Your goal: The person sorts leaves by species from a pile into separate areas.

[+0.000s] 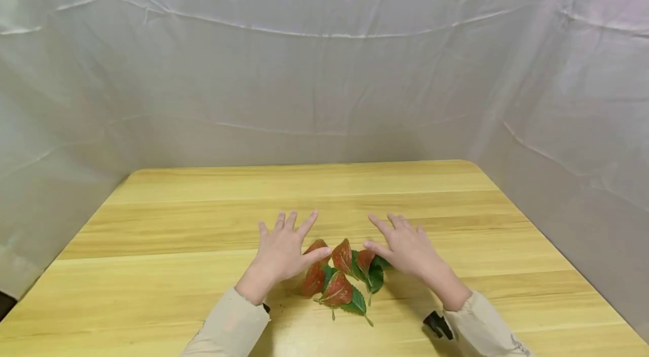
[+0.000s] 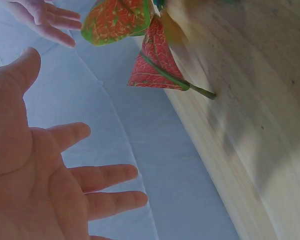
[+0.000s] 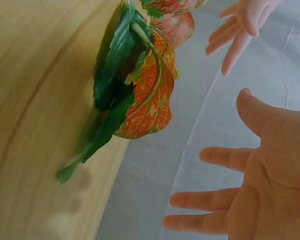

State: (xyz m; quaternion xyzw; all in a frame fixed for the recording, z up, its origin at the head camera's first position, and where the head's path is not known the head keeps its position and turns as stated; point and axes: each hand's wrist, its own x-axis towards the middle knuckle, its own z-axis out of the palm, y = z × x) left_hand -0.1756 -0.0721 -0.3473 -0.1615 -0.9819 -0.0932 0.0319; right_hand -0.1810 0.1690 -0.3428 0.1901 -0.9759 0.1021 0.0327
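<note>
Red leaves point(image 1: 338, 289) and green leaves point(image 1: 356, 302) against your yellow table point(image 1: 152, 289).
You see the red leaves netted with yellow-green veins and edged in green, the green leaves deep and dark. The table is banded with brown grain; the sheeting point(image 1: 324, 81) is grey, pinkish at upper right. Your sleeves point(image 1: 228, 323) are beige, your wrist piece point(image 1: 438, 325) black.

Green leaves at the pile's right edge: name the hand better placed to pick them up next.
Probably the right hand: it is close beside those green leaves, while the left hand is across the pile.
</note>
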